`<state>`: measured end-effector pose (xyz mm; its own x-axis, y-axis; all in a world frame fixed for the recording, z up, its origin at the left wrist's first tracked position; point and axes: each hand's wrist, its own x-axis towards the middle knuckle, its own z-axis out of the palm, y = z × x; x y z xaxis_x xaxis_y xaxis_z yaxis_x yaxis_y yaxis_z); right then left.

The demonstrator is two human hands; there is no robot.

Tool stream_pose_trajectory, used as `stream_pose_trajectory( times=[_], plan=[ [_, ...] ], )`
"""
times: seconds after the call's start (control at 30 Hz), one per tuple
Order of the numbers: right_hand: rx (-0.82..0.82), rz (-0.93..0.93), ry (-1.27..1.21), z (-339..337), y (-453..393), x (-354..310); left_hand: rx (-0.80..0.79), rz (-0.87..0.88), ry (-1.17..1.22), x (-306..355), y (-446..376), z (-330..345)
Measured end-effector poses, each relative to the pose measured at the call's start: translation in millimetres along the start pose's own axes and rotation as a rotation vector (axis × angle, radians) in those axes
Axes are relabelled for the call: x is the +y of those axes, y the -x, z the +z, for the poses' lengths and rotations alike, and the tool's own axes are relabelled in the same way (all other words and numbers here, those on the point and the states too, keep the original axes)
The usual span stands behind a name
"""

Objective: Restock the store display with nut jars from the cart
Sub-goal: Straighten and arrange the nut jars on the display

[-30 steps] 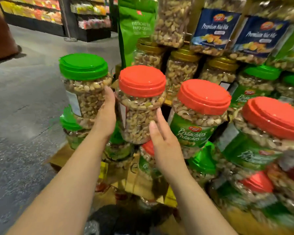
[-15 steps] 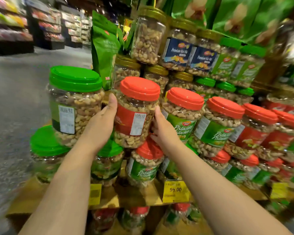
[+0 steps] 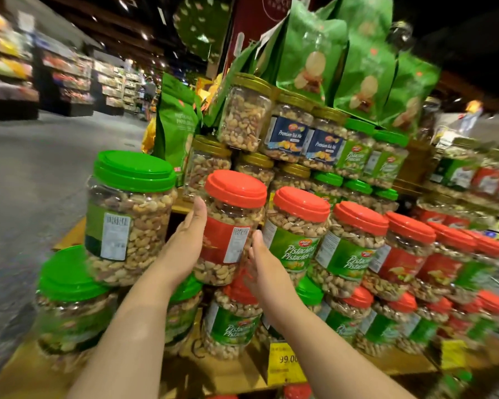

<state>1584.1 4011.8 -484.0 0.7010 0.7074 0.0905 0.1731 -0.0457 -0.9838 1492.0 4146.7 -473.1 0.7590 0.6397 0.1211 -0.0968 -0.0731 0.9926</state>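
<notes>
Head view: left hand and right hand flat, fingers straight, flanking red-lidded jar. Jar upright atop lower jars, between green-lidded jar and pistachio jar. Contact uncertain.

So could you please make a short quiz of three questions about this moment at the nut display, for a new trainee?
1. True or false: both hands touch the red-lidded jar, the left hand and the right hand on opposite sides.
2. Which lid colour has the jar just left of the left hand? A) gold B) green C) blue
3. Fill in: the yellow price tag on the shelf edge reads ____.

Key: 1 true. 2 B, the green-lidded jar. 3 99.00, though the last digit is partly covered by the right arm.
</notes>
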Motion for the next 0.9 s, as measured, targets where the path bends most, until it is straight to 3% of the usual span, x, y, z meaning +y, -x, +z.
stream_pose_trajectory(
  times=[0.1,0.27,0.4,0.6,0.9],
  plan=[
    [0.032,0.031,-0.072,-6,-10,2,-0.131,0.002,0.055,7,12,-3],
    [0.028,0.135,-0.09,-11,-16,-8,-0.199,-0.042,-0.076,20,31,-7],
    [0.036,0.139,-0.106,-11,-19,-10,-0.069,-0.057,-0.105,30,31,-6],
    [0.047,-0.004,-0.074,-12,-4,1,0.15,-0.058,-0.096,19,19,7],
    [-0.002,0.023,-0.145,-10,-26,12,0.072,0.006,-0.003,4,22,0]
  ],
)
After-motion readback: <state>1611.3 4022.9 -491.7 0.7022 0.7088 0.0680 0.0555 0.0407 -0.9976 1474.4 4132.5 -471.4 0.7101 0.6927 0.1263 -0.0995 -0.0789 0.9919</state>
